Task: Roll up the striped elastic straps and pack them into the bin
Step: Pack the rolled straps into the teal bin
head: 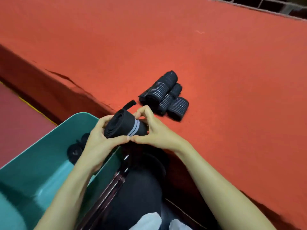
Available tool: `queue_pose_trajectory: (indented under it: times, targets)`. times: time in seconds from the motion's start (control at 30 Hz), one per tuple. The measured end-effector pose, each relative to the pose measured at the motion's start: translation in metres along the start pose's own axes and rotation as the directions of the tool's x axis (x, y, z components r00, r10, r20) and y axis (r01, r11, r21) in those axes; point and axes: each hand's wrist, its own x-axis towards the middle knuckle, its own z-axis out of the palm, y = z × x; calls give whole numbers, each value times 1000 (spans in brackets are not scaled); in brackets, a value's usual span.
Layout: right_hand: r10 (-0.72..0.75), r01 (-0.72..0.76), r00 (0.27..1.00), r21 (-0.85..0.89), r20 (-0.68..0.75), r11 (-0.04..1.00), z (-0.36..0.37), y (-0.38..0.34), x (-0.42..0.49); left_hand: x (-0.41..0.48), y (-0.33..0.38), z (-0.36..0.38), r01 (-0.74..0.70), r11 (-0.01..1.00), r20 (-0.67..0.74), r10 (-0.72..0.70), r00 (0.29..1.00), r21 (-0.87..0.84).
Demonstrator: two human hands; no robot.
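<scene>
teal bin [49, 146] at left, dark rolls already inside; left hand [98, 143] and right hand [154, 135] both clasp a rolled striped strap [126, 125] at the table's [166, 47] edge (tail end loose); slackened grip would likely let the elastic unwind. more rolls [166, 95] wait at right.

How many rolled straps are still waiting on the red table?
4, possibly more hidden: clustered on the red table, one at the far end, one tucked at its left, one in the middle, one nearest right.
</scene>
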Motion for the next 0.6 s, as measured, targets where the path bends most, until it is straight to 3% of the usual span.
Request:
queue_pose_trajectory:
  times: [0.27, 0.4, 0.6]
  targets:
    - [61, -4, 930, -157, 361, 988, 98, -2, 85, -8, -55, -91, 176, 950, -382, -67, 922, 258]
    - [124, 12, 855, -258, 503, 966, 138, 9, 113, -12, -81, -113, 293, 829, -507, -14, 862, 476]
    - [306, 121, 694, -525, 652, 843, 161, 28, 140, -10, -129, -121, 521, 611, -569, -137, 811, 596]
